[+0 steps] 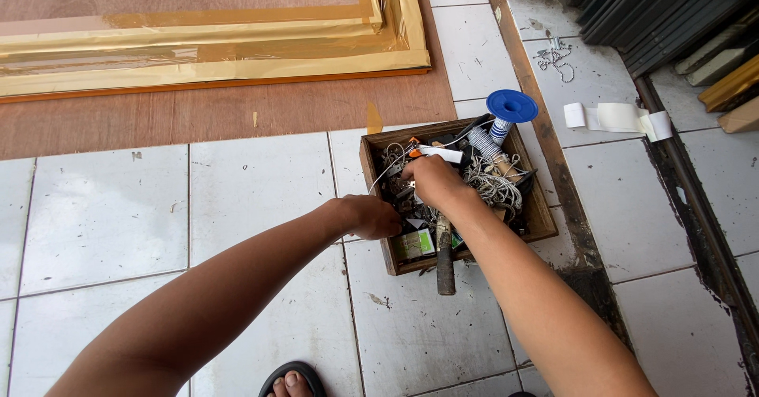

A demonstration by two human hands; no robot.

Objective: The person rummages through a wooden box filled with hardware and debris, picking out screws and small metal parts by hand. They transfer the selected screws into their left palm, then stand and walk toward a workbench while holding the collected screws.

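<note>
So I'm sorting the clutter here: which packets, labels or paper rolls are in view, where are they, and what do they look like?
Small packet: front of the wooden box, just beyond the left hand; flat, rectangular, green and white.
Paper strip: on the tiled floor right of the box; white, curled at its ends.
No signs or screens in view.

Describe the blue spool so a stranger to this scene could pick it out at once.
Find the wooden box of tangled tools on the white tiled floor, where both hands are digging. At its far right corner, beyond the right hand, stands the spool. Its round, bright blue flange on top is the only blue thing there, above grey cord.
</note>
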